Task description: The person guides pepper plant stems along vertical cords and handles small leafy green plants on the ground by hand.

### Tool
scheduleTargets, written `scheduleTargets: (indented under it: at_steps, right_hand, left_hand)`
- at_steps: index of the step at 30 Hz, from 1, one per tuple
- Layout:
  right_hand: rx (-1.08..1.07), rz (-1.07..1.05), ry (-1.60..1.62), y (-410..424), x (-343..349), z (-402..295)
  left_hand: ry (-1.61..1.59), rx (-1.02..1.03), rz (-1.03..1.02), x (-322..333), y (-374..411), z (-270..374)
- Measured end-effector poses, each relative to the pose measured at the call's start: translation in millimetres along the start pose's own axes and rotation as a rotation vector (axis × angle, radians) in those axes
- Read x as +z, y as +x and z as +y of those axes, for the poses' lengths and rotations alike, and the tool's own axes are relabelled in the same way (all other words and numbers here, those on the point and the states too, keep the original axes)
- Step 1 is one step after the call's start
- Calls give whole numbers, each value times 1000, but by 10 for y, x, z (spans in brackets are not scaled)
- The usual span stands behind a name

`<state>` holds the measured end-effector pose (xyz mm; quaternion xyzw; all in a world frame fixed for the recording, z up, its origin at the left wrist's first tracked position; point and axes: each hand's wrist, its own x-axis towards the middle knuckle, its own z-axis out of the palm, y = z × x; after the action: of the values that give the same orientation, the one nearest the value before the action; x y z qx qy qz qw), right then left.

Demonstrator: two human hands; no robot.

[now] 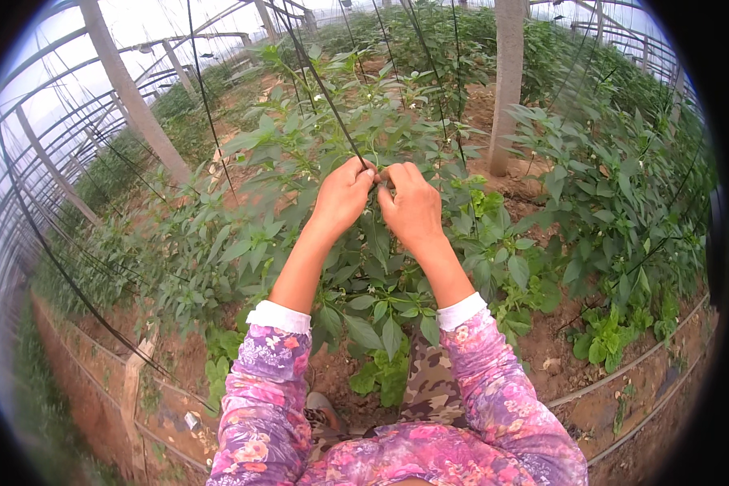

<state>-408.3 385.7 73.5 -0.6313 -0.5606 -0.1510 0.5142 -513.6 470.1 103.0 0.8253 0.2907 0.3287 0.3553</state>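
A black string (pixel 334 106) runs down from above to my fingertips, among the leafy stems of a pepper plant (pixel 364 304). My left hand (pixel 344 193) pinches the string between thumb and forefinger. Close beside it, my right hand (pixel 412 203) has its thumb and curled fingers together at the string's lower part, the tips nearly touching those of my left hand. What exactly lies between the right fingertips is too small to tell. Small white flowers and green leaves surround both hands, and the stem behind them is partly hidden.
A concrete post (pixel 507 85) stands right of the plants, and a slanting post (pixel 130 91) at the left. More strings (pixel 203 91) hang among the rows. Lettuce-like plants (pixel 604 340) grow low in the soil. A ledge (pixel 632 370) curves along the bed's near edge.
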Motion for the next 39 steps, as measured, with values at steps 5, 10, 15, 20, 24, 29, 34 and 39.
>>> scheduleTargets:
  at_steps: [5, 10, 15, 20, 24, 29, 34, 39]
  right_hand:
    - [125, 16, 355, 184, -37, -6]
    - [129, -231, 402, 103, -2, 9]
    - [-17, -295, 511, 14, 9, -16]
    - [280, -227, 1038, -81, -22, 141]
    - [536, -121, 1053, 42, -88, 171]
    - [156, -160, -15, 223, -178, -1]
    - [165, -298, 128, 218, -362, 62]
    - [250, -84, 336, 39, -855, 129]
  left_hand:
    - [146, 78, -75, -62, -53, 225]
    - [274, 67, -56, -276, -165, 816]
    - [737, 239, 285, -554, 98, 1064]
    - [754, 176, 310, -896, 216, 770]
    - [-183, -16, -32, -835, 51, 734]
    - [-100, 95, -255, -645, -358, 1025]
    - [625, 523, 305, -736, -994, 1299]
    - [354, 895, 1243, -1431, -1935, 1673]
